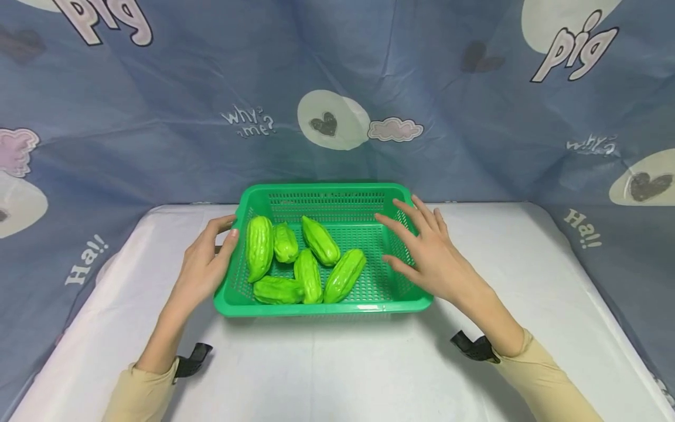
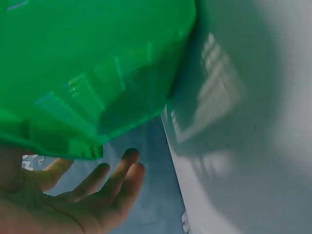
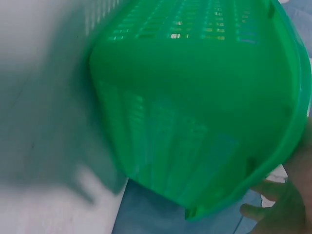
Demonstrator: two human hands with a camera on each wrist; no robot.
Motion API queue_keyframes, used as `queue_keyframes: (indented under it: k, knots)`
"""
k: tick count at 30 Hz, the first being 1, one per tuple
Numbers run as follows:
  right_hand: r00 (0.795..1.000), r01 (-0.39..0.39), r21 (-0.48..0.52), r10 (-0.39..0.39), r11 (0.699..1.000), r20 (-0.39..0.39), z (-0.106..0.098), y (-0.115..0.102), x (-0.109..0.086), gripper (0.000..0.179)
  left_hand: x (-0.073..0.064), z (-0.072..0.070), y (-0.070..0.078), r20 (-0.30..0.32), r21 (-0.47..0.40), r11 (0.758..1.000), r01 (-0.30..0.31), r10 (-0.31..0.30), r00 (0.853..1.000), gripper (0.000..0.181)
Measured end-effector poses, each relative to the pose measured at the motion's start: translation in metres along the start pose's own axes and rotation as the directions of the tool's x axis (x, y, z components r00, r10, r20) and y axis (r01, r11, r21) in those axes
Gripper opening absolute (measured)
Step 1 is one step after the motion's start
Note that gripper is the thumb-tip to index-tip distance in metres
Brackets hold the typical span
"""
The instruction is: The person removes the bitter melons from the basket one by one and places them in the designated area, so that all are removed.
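Observation:
A green plastic basket [image 1: 327,308] with slotted walls stands on the white cloth. Several bright green bitter melons [image 1: 343,275] lie in it, mostly toward the left and middle. My left hand [image 1: 203,266] is at the left rim, thumb and index fingertip right beside it. In the left wrist view its loosely bent fingers [image 2: 124,187] show outside the basket, apart from one another. Over the right rim, my right hand [image 1: 435,255] is spread with fingers apart, the fingertips reaching above the basket's inside. The right wrist view has the basket wall hiding much of that hand.
A white cloth [image 1: 316,369] covers the table. Close behind the basket hangs a blue printed curtain [image 1: 184,146], which also runs along both sides. Black straps [image 1: 192,358] sit at the wrists over beige sleeves [image 1: 142,392].

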State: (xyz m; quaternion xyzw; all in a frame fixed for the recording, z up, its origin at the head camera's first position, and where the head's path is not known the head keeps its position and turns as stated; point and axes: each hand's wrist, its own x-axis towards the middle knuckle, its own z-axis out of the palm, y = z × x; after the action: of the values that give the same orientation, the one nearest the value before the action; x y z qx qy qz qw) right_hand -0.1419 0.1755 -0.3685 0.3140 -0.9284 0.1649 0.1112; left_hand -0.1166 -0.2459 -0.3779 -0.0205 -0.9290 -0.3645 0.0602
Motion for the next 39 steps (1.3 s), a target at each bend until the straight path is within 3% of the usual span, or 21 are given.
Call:
queue_keyframes:
  k: [4,12,19,39]
  knots:
    - [0.999,0.037,-0.004,-0.037,0.999,0.02,0.003,-0.007,0.003,0.076,0.006,0.005,0.002,0.019,-0.041,0.998,0.039,-0.038,0.999,0.057]
    - [0.987,0.144,-0.036,-0.14,0.989,0.084,0.012,-0.025,0.017,0.079,0.009,0.011,-0.001,0.001,-0.053,0.998,0.036,-0.036,0.999,0.054]
    - [0.965,0.232,-0.043,-0.224,0.972,0.137,0.022,-0.035,0.025,0.078,0.009,0.016,0.002,0.027,-0.002,0.999,0.038,-0.038,0.999,0.056]
    - [0.904,0.291,-0.034,-0.263,0.956,0.336,0.04,-0.04,0.033,0.067,0.005,0.019,0.008,-0.056,0.149,0.986,0.07,-0.062,0.997,0.053]
